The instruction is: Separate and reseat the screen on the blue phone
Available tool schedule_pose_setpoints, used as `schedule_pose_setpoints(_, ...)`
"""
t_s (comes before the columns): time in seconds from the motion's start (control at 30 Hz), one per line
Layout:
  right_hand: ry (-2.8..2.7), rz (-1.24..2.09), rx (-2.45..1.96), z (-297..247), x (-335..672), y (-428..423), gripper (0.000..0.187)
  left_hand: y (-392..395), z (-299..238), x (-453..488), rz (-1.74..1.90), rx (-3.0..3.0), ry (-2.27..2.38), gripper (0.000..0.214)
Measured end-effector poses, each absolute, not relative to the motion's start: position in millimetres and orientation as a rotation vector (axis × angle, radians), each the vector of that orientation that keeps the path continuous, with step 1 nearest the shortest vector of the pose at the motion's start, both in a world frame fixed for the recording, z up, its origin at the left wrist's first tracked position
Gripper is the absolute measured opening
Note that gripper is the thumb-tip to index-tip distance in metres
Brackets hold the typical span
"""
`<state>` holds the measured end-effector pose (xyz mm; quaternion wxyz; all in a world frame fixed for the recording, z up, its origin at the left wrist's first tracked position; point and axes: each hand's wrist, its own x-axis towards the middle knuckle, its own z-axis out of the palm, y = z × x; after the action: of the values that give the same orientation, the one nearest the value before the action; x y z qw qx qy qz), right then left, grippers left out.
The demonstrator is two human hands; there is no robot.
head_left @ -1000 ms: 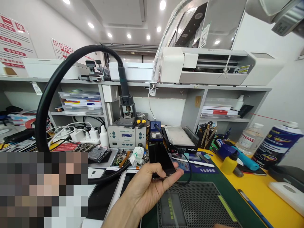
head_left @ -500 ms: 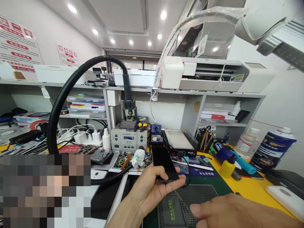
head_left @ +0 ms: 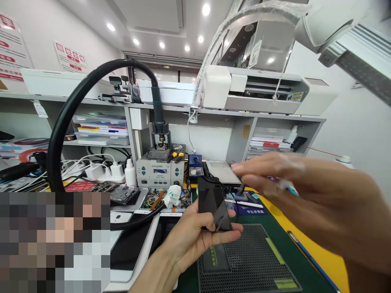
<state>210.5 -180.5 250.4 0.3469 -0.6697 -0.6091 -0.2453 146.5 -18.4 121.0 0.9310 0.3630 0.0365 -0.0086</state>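
Note:
My left hand is closed round the lower end of a black phone. Its thumb lies along the near left corner and the fingers run underneath. The dark glassy face is turned up and carries pale reflections. My right hand is raised to the right of the phone, apart from it and smeared by motion. Its thumb and fingers are drawn together at the tips. A small dark shape shows just below them; I cannot make out what it is. Below the phone lies a perforated dark mat on the green work surface.
A hot-air station with a thick looping black hose stands behind. Beside it are a soldering iron holder and a tray of small parts. A blue stick-like tool lies at right. Tablets lie at left.
My right hand has risen from low over the mat to beside the phone, its fingertips drawn together. My left hand keeps hold of the phone. The view has shifted a little to the right.

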Motion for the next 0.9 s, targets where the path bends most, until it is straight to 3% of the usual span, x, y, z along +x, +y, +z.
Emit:
schedule_pose_setpoints(0.23,-1.458,-0.348,-1.787,261,260,-150,0.016,-18,128,136,-0.029,0.808,-0.012,0.066)
schedule_pose_setpoints(0.4,-1.41,-0.029,-1.727,252,290,-133,0.024,-18,133,130,-0.005,0.829,-0.057,0.059)
schedule_pose_setpoints(0.9,-1.377,0.349,-1.649,216,289,-104,0.031,-38,124,102,0.074,0.749,0.224,0.055)
